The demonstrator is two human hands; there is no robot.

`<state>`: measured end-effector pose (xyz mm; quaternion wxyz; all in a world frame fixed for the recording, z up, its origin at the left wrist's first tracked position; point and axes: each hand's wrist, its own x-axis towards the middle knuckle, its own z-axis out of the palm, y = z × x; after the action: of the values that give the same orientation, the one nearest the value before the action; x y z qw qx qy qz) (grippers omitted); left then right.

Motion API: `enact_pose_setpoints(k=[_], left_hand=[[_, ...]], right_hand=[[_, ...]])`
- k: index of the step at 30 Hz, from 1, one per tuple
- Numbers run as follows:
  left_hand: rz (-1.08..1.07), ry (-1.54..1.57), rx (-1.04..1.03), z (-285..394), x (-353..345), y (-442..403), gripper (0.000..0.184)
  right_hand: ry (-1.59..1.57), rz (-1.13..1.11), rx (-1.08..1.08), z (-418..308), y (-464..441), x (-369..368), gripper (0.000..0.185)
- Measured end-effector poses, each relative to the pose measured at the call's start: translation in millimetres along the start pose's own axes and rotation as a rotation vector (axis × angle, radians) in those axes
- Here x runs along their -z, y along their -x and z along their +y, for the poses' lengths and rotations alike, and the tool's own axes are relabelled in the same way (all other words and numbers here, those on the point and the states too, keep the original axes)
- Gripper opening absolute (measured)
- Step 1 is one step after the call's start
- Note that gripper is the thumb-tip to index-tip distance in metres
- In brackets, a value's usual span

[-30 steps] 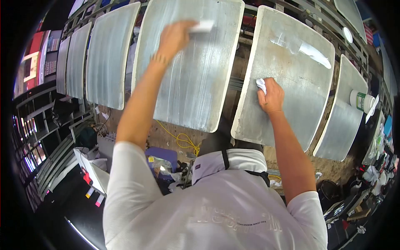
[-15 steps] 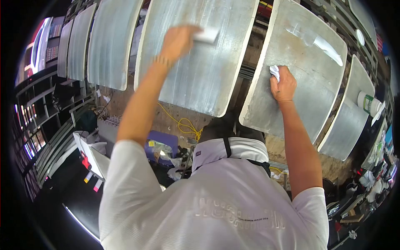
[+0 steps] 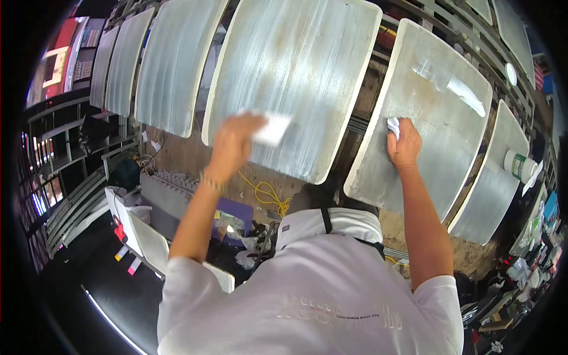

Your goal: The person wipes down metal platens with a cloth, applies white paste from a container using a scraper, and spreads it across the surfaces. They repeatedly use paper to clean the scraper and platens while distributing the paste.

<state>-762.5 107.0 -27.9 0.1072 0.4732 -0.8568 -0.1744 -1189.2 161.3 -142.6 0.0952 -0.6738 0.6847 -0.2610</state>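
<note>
My left hand [image 3: 234, 145], slightly blurred, grips a flat white rectangular card [image 3: 274, 129] by one edge. It is over the lower left part of a large pale grey panel [image 3: 307, 65] streaked with whitish lines. My right hand [image 3: 406, 145] is closed round a crumpled white wad [image 3: 393, 126], paper or cloth I cannot tell which. That hand rests on the left side of a second grey panel [image 3: 435, 142]. A thick white smear [image 3: 465, 97] lies on this panel's upper right, with thinner whitish streaks to its left.
More streaked panels [image 3: 174, 71] stand in a row at the left. At the right, a white tub with a green label [image 3: 520, 166] sits on a smaller panel [image 3: 488, 195]. A yellow cord [image 3: 269, 195] and a purple bin [image 3: 236, 216] are below the panels.
My left hand has moved down the large panel, towards my body, with the white card in it. My right hand stays on the same part of its panel. The camera view has shifted slightly.
</note>
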Motion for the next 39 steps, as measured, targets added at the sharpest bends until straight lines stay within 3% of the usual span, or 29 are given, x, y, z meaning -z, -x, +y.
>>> enact_pose_setpoints(k=[4, 6, 9, 12, 14, 16, 18, 20, 22, 30, 32, 38, 39], left_hand=[[0.199, -0.057, -0.097, -80, -14, -188, 0.041], [0.14, -0.246, -0.045, -109, -12, -270, 0.051], [0.17, -0.152, -0.033, -150, -18, -346, 0.043], [0.079, -0.105, -0.091, -164, -17, -351, 0.042], [0.01, -0.06, -0.1, -162, -17, -318, 0.04], [-0.066, -0.222, -0.022, -150, -14, -264, 0.052], [0.032, -0.188, -0.071, -125, -11, -182, 0.042], [-0.01, -0.149, -0.065, -123, -16, -103, 0.052], [0.013, -0.14, -0.022, -108, -13, -23, 0.046], [-0.187, -0.078, 0.205, -51, -1, 211, 0.052], [-0.065, 0.02, 0.343, -54, -4, 239, 0.052], [0.166, 0.163, 0.409, -30, -15, 221, 0.052], [0.174, 0.233, 0.428, -23, -21, 220, 0.052]], right_hand=[[-0.011, -0.038, -0.033, 2, 1, 2, 0.024], [-0.022, -0.032, 0.009, 3, 1, 1, 0.025], [-0.038, -0.042, -0.009, 4, 3, 1, 0.026], [-0.059, -0.047, -0.025, 7, 1, -2, 0.027], [-0.062, -0.07, -0.042, 5, 8, -1, 0.028], [-0.048, -0.033, -0.031, 4, 3, -1, 0.028], [-0.035, -0.034, -0.031, 4, 4, -2, 0.027], [-0.016, 0.001, -0.022, 4, 4, -5, 0.027], [0.001, 0.005, -0.011, 4, 5, -5, 0.027], [0.063, 0.02, -0.006, 6, 4, -7, 0.026], [0.093, 0.012, -0.018, 7, 3, -10, 0.026], [0.087, 0.056, 0.078, 5, -4, 0, 0.024], [-0.063, -0.098, -0.084, -2, -9, 11, 0.022]])
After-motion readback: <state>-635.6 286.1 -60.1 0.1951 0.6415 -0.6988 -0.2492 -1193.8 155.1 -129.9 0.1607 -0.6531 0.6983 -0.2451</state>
